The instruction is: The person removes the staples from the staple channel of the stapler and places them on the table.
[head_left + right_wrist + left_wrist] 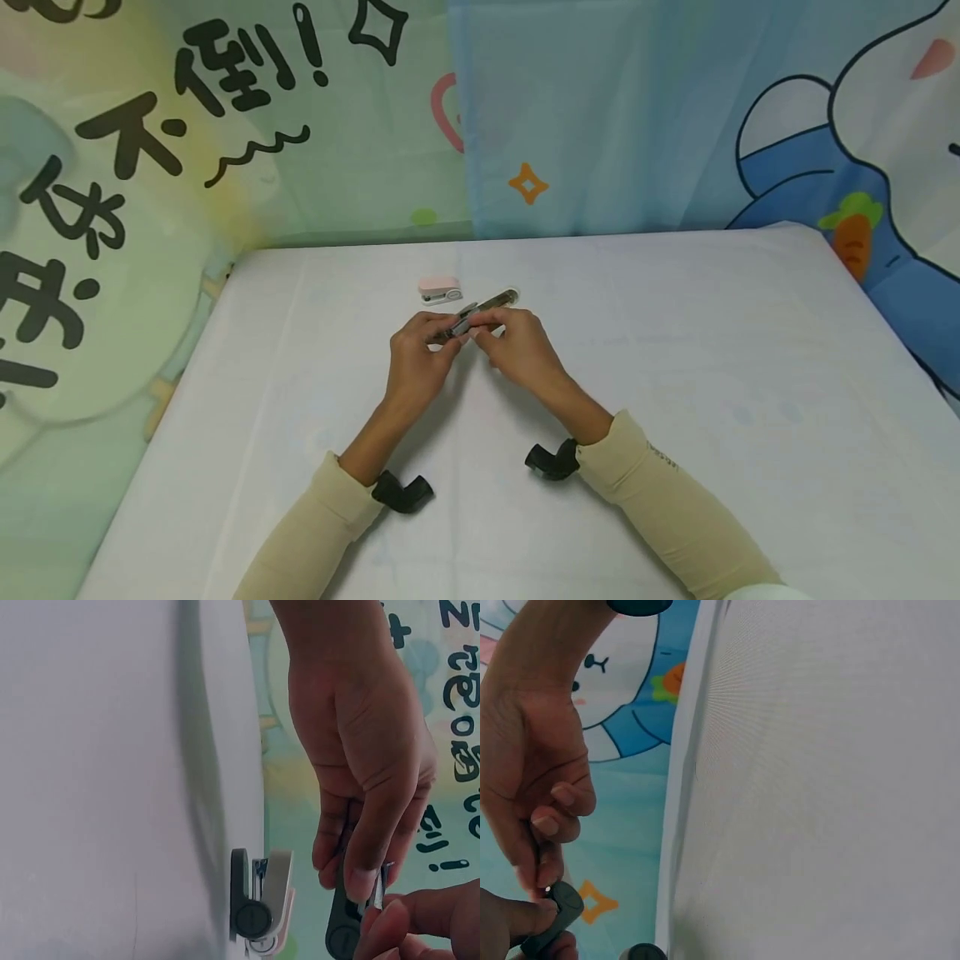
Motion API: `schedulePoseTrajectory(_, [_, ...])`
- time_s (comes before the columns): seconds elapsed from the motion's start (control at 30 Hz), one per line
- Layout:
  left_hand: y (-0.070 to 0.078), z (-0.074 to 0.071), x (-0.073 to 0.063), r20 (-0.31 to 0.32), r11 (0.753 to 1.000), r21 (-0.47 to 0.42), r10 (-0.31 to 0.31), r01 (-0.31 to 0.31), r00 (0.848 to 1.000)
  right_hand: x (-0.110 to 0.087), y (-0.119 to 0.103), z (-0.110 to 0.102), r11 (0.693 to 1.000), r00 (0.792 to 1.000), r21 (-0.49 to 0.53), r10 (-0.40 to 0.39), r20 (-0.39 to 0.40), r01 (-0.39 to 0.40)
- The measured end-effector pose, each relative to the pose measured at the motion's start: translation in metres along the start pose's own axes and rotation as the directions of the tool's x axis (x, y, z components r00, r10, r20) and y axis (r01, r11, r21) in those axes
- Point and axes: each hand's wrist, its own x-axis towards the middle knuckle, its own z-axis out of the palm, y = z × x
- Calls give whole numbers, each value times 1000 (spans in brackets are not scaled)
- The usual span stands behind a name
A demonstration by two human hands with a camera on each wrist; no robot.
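Near the far middle of the table, both hands meet at a dark grey stapler [452, 330], lifted above the cloth. My left hand [417, 354] holds its body between thumb and fingers; the right wrist view shows its rounded end [345, 939]. With thumb and forefinger my right hand [522, 348] pinches at a thin silvery part [380, 891] of it; fingertips hide the exact contact. A long dark piece [497, 301] with a pale round end shows past the right fingers; I cannot tell whether it belongs to the held stapler.
A small pale pink stapler [440, 288] sits on the white-covered table [712, 358], just behind the hands. In the right wrist view a stapler [279, 889] with a white arm and a pink edge stands there, beside dark parts. Patterned curtains [600, 117] hang behind.
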Motion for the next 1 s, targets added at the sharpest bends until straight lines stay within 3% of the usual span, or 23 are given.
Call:
schedulePoseTrajectory(0.2, [-1, 0, 1, 24, 999, -35, -26, 27, 999, 1, 6, -1, 996, 996, -49, -75, -58, 72])
schedulePoseTrajectory(0.33, [-2, -2, 2, 26, 999, -37, -20, 21, 999, 1, 10, 2, 975, 972, -107, -205, -113, 193])
schedulePoseTrajectory(0.43, [-2, -2, 3, 31, 999, -38, -16, 17, 999, 2, 13, 2, 965, 956, -80, -260, -133, 251])
schedulePoseTrajectory(0.6, [-1, -3, 3, 50, 999, -39, -28, 30, 998, 5, 15, -1, 982, 981, 100, -149, -123, 161])
schedulePoseTrajectory(0.77, [-3, -4, 3, 54, 998, -25, -53, 55, 997, 8, 18, -9, 949, 988, 291, -88, -128, 122])
schedulePoseTrajectory(1.0, [-9, -10, 5, 35, 997, -5, -80, 80, 996, 12, 20, -29, 922, 988, 379, -25, -152, 81])
